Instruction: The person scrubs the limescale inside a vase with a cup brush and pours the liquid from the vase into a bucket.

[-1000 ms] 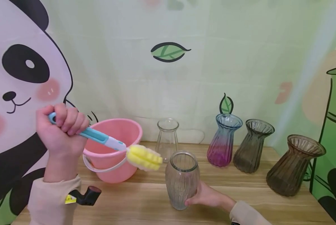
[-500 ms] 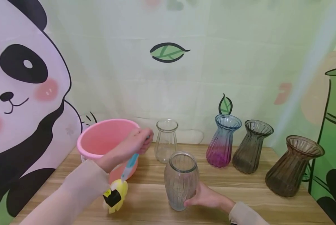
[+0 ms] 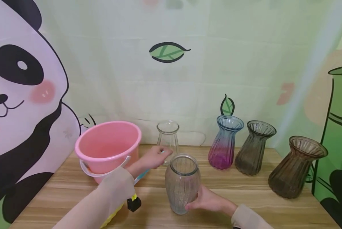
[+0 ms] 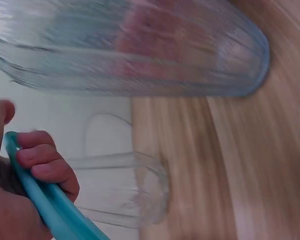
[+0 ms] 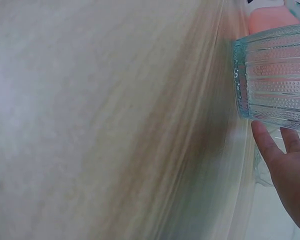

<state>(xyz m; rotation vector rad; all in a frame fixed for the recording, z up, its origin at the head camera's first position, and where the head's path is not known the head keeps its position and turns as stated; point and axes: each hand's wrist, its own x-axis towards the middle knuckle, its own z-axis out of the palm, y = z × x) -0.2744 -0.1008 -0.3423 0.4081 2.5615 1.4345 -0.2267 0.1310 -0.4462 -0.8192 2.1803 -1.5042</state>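
Observation:
My left hand (image 3: 153,158) grips the teal handle of a sponge bottle brush (image 3: 141,175). Its yellow sponge head (image 3: 113,218) points down toward me, partly hidden behind the sleeve. In the left wrist view the fingers curl round the handle (image 4: 65,212). My right hand (image 3: 207,200) holds a ribbed clear glass vase (image 3: 182,190) low on its side, thumb in front and fingers behind. The vase stands upright, mouth up, near the middle of the wooden table (image 3: 156,203). In the right wrist view the fingers lie along the vase's textured wall (image 5: 277,75).
A pink bucket (image 3: 131,144) with a white handle stands at the left. Behind the held vase is a clear flared vase (image 3: 168,138). To the right stand a blue-purple vase (image 3: 222,149), a grey vase (image 3: 252,152) and a brown vase (image 3: 294,171). A panda-print cloth (image 3: 116,79) hangs behind.
My left hand has come down from the upper left and moved right, past the bucket toward the vase. The brush head has swung from pointing right to pointing down toward me. The right hand keeps its hold.

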